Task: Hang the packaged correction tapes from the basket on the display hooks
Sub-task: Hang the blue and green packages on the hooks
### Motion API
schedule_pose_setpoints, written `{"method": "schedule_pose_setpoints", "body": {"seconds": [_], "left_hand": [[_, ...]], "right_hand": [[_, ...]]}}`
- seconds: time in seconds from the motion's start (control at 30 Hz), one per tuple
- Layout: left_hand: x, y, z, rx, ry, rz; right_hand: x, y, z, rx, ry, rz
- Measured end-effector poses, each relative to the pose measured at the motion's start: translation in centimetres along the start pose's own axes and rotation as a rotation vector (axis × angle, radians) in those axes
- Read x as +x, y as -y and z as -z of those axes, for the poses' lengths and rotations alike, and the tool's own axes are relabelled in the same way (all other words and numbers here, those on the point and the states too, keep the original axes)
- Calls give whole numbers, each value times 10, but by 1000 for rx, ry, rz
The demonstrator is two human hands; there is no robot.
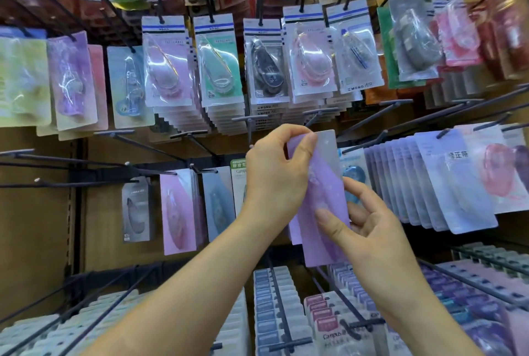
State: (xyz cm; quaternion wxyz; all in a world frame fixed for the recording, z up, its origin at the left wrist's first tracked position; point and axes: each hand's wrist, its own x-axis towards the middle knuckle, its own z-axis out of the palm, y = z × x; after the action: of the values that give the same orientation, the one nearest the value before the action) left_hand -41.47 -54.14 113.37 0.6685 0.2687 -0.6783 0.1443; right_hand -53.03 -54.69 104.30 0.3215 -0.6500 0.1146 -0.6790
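Note:
A purple packaged correction tape (320,184) stands upright in front of the display wall, held by both hands. My left hand (274,172) pinches the package's top left corner between thumb and fingers. My right hand (369,229) grips its lower right side, thumb across the front. A second pale card seems to lie behind the purple one. A bare black display hook (252,124) juts out just up and left of the package's top. The basket is out of view.
Rows of hanging correction tapes fill the wall: Mono Air packs (269,66) above, lilac packs (446,178) at right, pink and grey packs (177,212) at lower left. Long bare hooks (71,161) stick out at left. Campus packs (332,324) sit below my arms.

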Motion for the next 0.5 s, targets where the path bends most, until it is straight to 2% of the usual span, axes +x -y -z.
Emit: {"method": "schedule_pose_setpoints", "body": {"seconds": [0.2,0.3,0.5], "left_hand": [[6,7,-11,76,4,51],[11,6,-15,26,22,102],[14,-1,-18,-179,51,377]], "right_hand": [[0,-1,-3,59,-41,20],[1,0,-2,44,-47,34],[2,-3,-2,43,-65,63]]}}
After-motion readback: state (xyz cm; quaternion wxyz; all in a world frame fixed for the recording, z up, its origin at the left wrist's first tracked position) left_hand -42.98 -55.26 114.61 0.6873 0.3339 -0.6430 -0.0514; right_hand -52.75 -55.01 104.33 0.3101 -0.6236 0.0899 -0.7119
